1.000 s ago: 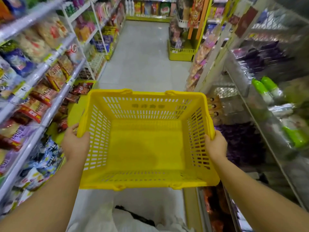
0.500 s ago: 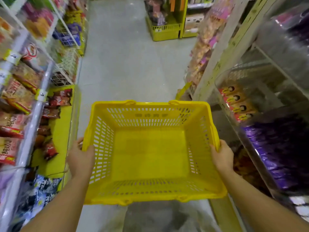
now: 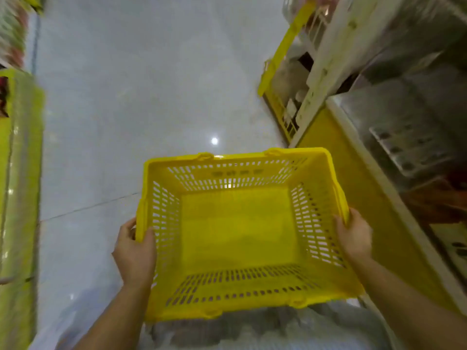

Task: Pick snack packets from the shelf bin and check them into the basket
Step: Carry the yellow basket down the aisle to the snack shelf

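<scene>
I hold a yellow plastic basket [image 3: 237, 170] with slotted walls in front of me, over the pale floor. Nothing lies inside it. My left hand [image 3: 135, 251] grips the left rim, thumb inside and fingers curled round the outside. My right hand [image 3: 353, 236] grips the right rim the same way. Snack packets show only as blurred shapes on the shelves at the right [image 3: 434, 205] and at the far left edge [image 3: 12, 34].
Shelving with a yellow base [image 3: 353, 173] runs along the right, close to the basket. A yellow shelf base [image 3: 20, 173] lines the left edge. The grey tiled aisle floor [image 3: 141, 84] stretches ahead between them.
The view has tilted downward, so the upper shelves have left the frame and the floor fills it. The basket has shifted right toward the right-hand shelving. Both hands keep their grip.
</scene>
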Motion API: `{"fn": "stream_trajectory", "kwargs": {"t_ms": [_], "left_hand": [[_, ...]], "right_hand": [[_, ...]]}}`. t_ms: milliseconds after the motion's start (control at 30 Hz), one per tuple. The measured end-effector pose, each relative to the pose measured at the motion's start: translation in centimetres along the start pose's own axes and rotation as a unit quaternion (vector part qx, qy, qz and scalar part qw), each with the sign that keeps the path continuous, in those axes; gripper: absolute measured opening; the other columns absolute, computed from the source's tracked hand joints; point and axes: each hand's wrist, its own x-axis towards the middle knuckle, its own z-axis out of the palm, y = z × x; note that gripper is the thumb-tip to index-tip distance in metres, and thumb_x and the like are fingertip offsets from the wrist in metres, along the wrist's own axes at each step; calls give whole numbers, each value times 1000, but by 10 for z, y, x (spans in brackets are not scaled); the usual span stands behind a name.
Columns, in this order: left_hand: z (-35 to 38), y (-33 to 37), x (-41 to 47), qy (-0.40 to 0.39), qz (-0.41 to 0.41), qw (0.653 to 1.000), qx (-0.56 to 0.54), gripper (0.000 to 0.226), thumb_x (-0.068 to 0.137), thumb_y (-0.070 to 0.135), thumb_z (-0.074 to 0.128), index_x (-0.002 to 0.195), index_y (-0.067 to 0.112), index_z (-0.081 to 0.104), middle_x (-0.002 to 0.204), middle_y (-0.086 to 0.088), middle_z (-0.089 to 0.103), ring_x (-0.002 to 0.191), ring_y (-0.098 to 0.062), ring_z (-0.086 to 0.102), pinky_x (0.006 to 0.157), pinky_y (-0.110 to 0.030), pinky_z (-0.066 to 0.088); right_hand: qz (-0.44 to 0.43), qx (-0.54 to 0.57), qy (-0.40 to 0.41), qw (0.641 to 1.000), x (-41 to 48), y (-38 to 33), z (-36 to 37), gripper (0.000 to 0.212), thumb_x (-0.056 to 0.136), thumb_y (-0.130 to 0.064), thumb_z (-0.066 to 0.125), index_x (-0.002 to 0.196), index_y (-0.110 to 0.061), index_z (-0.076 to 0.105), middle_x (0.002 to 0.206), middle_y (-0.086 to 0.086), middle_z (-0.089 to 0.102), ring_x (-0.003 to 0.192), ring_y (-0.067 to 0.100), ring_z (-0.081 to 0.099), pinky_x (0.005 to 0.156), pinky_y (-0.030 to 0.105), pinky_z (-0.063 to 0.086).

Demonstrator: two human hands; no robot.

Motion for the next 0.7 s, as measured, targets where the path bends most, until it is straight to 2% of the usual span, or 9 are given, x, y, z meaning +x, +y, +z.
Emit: {"fn": "stream_trajectory", "kwargs": {"t_ms": [267,433,533,633,700], "left_hand": [[97,-66,-15,-4,1,1000,-3,30,88,12,62,119,10,62,110,-20,68,104,-34,62,89,-41,45],[118,-64,-24,-14,42,999,11,31,90,15,61,121,10,62,114,-21,67,108,-35,60,89,-40,44],[122,-64,-30,-12,49,998,23,33,91,14,58,123,9,61,114,-24,66,108,-39,60,89,-42,44],[123,-64,-37,-14,52,998,23,34,92,15,55,125,9,59,115,-26,65,108,-42,59,89,-43,45],[124,-65,-42,-21,55,998,20,36,92,14,53,128,10,57,118,-26,63,110,-43,57,89,-44,44]], "right_hand": [[-26,11,-10,1000,48,84,58,26,89,-8,63,108,10,60,103,35,63,97,48,60,78,46,44],[-60,2,-14,998,64,110,55,33,88,-8,63,117,7,57,107,34,63,102,48,59,86,48,44],[-75,-20,-6,997,62,114,54,46,87,-4,63,130,5,49,117,34,60,108,48,57,89,46,43],[-85,-48,-9,995,52,119,53,65,88,-6,61,146,0,31,136,29,49,122,44,50,98,43,40],[-83,-69,-4,994,39,124,52,69,89,-8,59,149,-6,24,141,25,43,124,42,47,98,44,40]]}}
